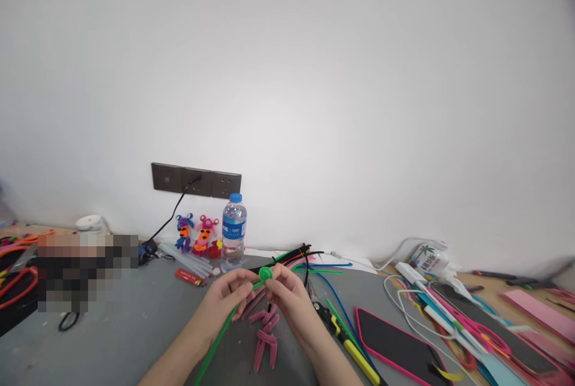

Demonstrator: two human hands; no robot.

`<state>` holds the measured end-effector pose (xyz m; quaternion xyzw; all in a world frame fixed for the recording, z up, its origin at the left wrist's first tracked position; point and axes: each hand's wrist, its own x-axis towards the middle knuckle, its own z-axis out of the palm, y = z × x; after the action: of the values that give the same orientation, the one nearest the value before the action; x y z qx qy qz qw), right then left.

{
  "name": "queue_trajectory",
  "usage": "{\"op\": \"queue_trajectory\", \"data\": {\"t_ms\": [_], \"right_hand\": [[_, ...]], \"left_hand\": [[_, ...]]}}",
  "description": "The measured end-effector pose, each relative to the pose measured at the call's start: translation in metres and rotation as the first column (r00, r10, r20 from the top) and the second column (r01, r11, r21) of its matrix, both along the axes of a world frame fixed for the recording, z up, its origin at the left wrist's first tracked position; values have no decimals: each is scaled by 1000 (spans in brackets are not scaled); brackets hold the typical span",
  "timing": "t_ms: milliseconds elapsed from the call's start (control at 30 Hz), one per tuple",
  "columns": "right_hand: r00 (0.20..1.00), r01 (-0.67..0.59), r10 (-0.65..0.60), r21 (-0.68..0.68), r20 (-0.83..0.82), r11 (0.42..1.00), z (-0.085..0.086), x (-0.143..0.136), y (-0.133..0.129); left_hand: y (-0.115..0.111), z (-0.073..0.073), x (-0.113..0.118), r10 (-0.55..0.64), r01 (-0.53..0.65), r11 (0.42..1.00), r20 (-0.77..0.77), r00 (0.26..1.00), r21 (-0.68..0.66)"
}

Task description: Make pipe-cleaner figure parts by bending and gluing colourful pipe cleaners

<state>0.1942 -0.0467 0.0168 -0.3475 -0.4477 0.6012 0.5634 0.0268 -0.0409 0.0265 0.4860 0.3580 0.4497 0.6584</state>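
Observation:
A green pipe cleaner (214, 344) is coiled into a small round disc at its upper end, and its long tail hangs down to the lower left. My left hand (231, 299) pinches the strand just left of the disc. The fingertips of my right hand (287, 291) grip the disc from the right. Both hands are raised close together over the grey mat (135, 326). Below and between them lie bent pink pipe cleaner pieces (266, 341).
Behind my hands stand a water bottle (234, 233) and two small pipe cleaner figures (204, 236). Yellow-handled pliers (354, 356) and a pink-edged phone (399, 347) lie right. Loose pipe cleaners (309, 260) are behind; pink scissors (489, 338) lie far right, a red lighter (188, 277) left.

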Motion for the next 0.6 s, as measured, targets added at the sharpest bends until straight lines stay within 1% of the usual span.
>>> {"op": "queue_trajectory", "data": {"t_ms": [67, 133, 233, 300, 333, 400, 500, 567, 600], "right_hand": [[994, -54, 48, -62, -98, 997, 3, 1, -1], [985, -87, 74, -77, -153, 993, 6, 1, -3], [982, -83, 70, -68, -177, 994, 6, -2, -5], [977, -86, 72, -67, -199, 994, 5, -6, -6], [975, -92, 75, -72, -209, 993, 4, -8, -6], [972, -99, 78, -86, -220, 991, 2, -12, -7], [976, -92, 71, -95, -208, 991, -2, -17, -7], [979, -114, 96, -93, -178, 989, -6, -19, -6], [981, -131, 116, -92, -155, 987, -8, -20, -6]], "left_hand": [[1, 3, -4, -13, 21, 997, 118, 993, -72], [0, 6, -6, -13, 27, 996, 158, 987, -84], [-1, 4, -2, -22, 24, 999, 116, 993, -21], [-2, -2, 3, 0, 1, 1000, 77, 997, -15], [-2, -5, 5, 24, -23, 1000, 86, 996, -15], [-2, -12, 9, 2, -2, 1000, 101, 995, -6], [-2, -16, 10, 95, -96, 995, 65, 993, 12], [-3, -15, 9, 163, -164, 986, 42, 986, 22], [-4, -14, 8, 178, -179, 984, 32, 984, 28]]}}
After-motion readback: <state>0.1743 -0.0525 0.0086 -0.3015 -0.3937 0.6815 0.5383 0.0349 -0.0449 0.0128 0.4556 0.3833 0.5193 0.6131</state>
